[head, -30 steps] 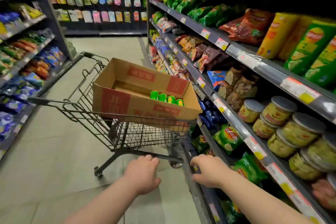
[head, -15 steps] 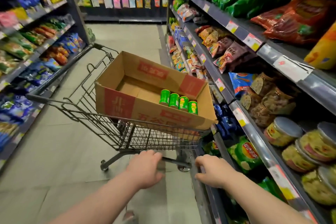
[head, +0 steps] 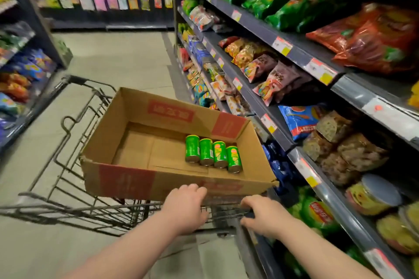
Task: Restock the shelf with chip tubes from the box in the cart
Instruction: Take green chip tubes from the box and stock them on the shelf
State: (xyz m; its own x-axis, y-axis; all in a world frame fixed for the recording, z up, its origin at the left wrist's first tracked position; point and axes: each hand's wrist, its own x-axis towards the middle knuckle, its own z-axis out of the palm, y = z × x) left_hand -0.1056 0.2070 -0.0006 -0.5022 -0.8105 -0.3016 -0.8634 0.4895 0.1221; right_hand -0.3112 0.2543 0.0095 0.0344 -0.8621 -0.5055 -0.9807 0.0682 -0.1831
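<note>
Cart: we see a wire shopping cart low in a shop aisle, close beside the shelving on the right.
Box: an open brown cardboard box with red printed panels sits in the cart, its near wall facing us.
Chip tubes: four short green tubes lie on their sides on the box floor. They touch in a row towards the right side, with their ends pointing at us.
Handling: we judge each tube light and stiff, a thin-walled cylinder with a smooth printed skin that could slip or roll. A hard squeeze could dent it and crush the chips inside.
Where to take hold: we would reach from above and wrap fingers and thumb round the middle of one tube's body. An end tube comes first, since one of its sides is free.
Left hand: our left hand is knuckles up, fingers curled over the cart's near rim, just in front of the box's near wall. It holds no tube.
Right hand: our right hand grips the same rim at its right corner, fingers hooked over it. It holds no tube.
Shelf: dark shelves with price tags run along the right, packed with snack bags. Squat lidded tubs lie low at the far right. We cannot tell which gap the tubes belong in.
</note>
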